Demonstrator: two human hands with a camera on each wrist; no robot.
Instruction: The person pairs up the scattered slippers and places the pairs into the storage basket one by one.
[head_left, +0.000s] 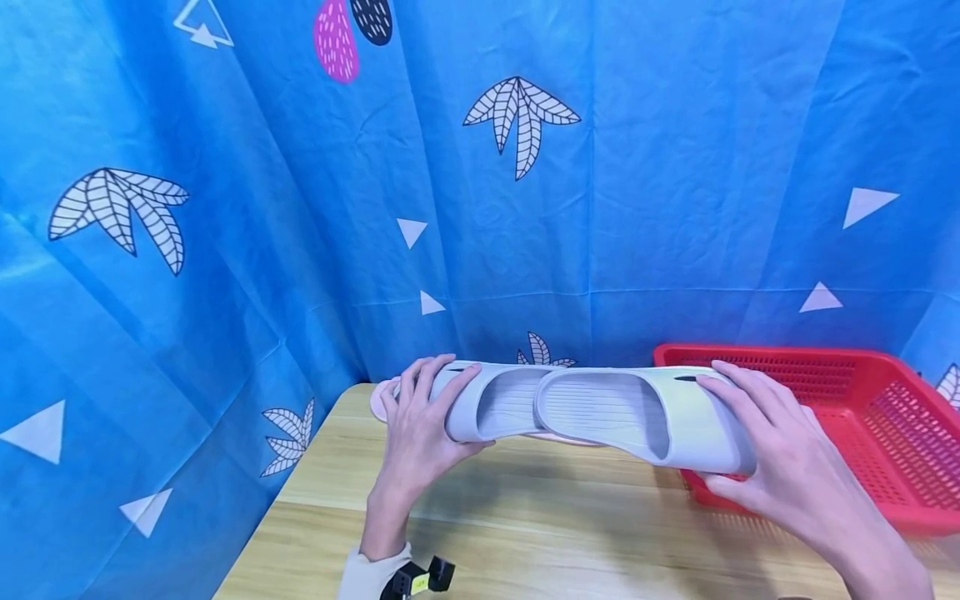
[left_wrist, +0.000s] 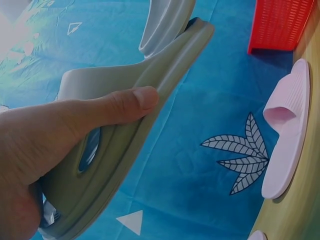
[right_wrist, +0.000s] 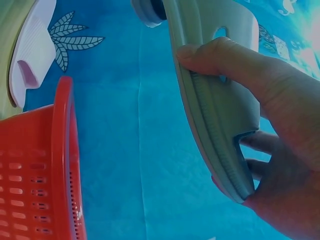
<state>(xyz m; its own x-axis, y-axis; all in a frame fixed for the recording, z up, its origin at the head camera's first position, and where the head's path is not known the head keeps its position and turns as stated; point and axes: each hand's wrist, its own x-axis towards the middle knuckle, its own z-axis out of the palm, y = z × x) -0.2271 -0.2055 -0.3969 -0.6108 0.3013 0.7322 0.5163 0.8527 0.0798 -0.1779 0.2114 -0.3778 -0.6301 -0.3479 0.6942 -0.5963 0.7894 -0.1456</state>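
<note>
Two light grey slide slippers are held up above the wooden table, toes pointing outward and heels overlapping in the middle. My left hand [head_left: 420, 429] grips the left slipper [head_left: 467, 410] around its toe end, with the thumb along its side in the left wrist view. The right slipper [head_left: 701, 427] is gripped at its toe end by my right hand [head_left: 783, 454], whose thumb presses the side near a slot in the strap. Behind them, a pink slipper [left_wrist: 286, 142] lies on the table, mostly hidden in the head view. Part of another pink slipper [left_wrist: 257, 235] shows at the left wrist view's bottom edge.
A red perforated plastic basket [head_left: 877, 357] stands at the right of the wooden table [head_left: 540, 542], beside my right hand. A blue patterned curtain [head_left: 645, 208] hangs right behind the table and along its left side.
</note>
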